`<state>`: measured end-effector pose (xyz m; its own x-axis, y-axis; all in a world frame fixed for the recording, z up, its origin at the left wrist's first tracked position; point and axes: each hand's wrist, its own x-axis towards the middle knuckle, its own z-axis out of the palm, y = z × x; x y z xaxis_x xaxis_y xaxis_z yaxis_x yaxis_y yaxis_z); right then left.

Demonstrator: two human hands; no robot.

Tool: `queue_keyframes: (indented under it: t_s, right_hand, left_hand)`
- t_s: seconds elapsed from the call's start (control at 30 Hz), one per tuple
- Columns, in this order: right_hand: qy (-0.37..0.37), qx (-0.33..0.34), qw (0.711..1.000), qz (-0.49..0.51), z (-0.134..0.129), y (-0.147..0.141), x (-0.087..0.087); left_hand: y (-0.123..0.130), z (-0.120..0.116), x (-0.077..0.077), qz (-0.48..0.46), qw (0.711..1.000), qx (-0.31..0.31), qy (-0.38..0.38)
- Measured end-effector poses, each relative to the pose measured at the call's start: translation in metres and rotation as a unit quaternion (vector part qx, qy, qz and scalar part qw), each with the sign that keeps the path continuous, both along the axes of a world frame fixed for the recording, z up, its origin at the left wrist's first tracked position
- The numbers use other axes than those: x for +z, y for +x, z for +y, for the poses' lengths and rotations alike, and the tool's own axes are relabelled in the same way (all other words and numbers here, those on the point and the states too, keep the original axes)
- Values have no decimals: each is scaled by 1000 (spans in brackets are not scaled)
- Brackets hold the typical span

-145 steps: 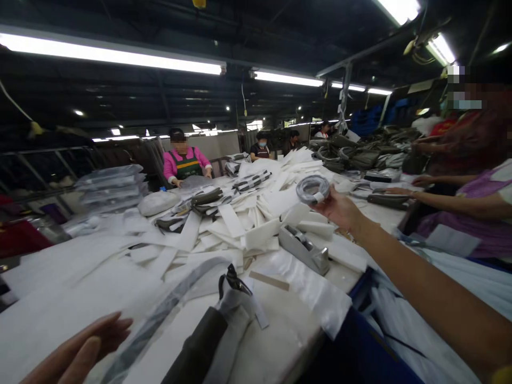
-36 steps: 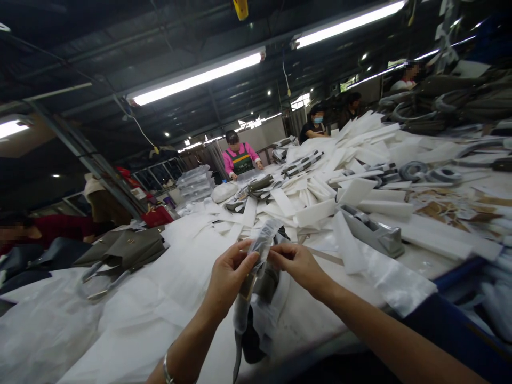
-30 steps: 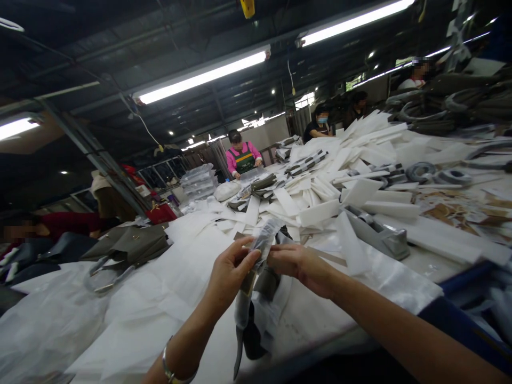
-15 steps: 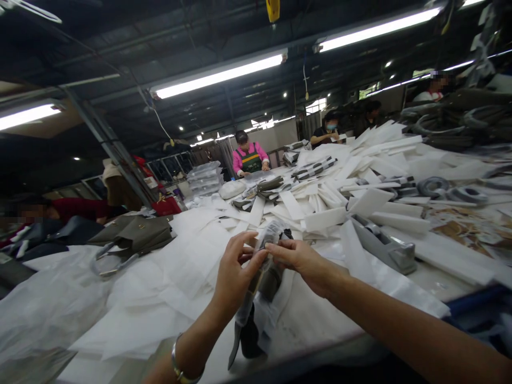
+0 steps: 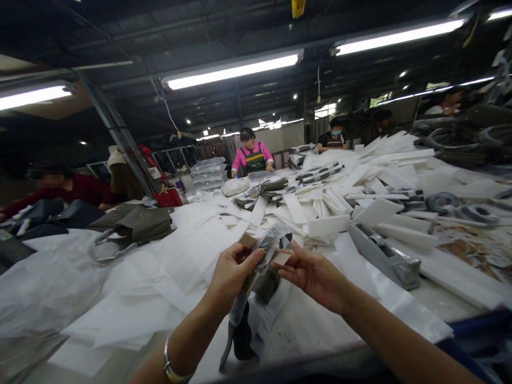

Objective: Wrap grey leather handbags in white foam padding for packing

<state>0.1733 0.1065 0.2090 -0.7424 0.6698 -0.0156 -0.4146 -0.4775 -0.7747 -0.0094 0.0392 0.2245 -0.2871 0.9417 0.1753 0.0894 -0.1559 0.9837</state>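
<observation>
A dark bundled strap, partly wrapped in clear plastic, hangs over the near edge of the work surface between my hands. My left hand grips its upper end, thumb pressed on the plastic wrap. A small brown card sticks up by the left fingertips. My right hand pinches a small tan card between thumb and fingers, right beside the wrapped strap. Whether the tan card is attached to the strap is hidden. The strap's black lower end dangles below.
White foam sheets cover the left, and white strips heap ahead. A grey tape dispenser stands at right. Olive bags lie at left. A person in pink sleeves works across the table; others are farther off.
My right hand has drawn slightly away from the left and now shows a tan card. A brown card has appeared at the left fingertips. The view has shifted slightly.
</observation>
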Motion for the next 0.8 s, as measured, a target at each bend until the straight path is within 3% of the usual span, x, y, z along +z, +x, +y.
queue_keyframes:
  t_s: [0.17,0.37,0.5,0.67,0.8]
  right_hand:
    - [59,-67,996,2,-16,-14,-9]
    - [109,-153,981,-36,-22,-31,-9]
    - [134,-198,970,-45,-20,-38,-16]
    - [151,-211,963,-78,-20,-41,-24]
    - [158,-217,961,-73,-24,-42,-23]
  left_hand:
    - [0,-3,5,95,994,-18,54]
    - [7,-9,14,242,961,44,124]
    - [11,-12,10,279,946,82,145]
    - [13,-20,10,306,941,68,124]
    - [14,-20,10,410,892,130,139]
